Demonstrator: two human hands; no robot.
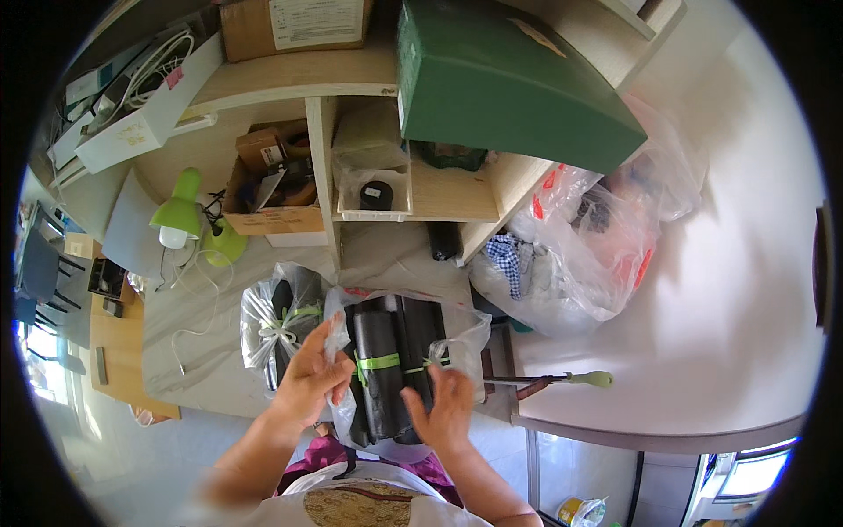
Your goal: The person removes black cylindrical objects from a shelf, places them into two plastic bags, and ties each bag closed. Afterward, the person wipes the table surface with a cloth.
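Observation:
A clear plastic bag [474, 332] with red marks stands in front of me at the table edge. Inside it are several black rolls [381, 400], bound with bright green bands. My left hand [309, 378] is closed on the bag's left rim, thumb and fingers pinching the film. On the right side my right hand [442, 411] rests against the rolls, its thumb spread away from the fingers. Part of that hand's fingers is hard to make out against the film. Just left of the bag sits a second, tied clear bag [263, 327] with black rolls in it.
Above the marbled table [202, 360] are shelves holding a green box [518, 88], a carton [281, 218] and a white basket [373, 213]. A green lamp [180, 200] stands left. Rightward are stuffed plastic bags [580, 281] and a green-handled tool [588, 379].

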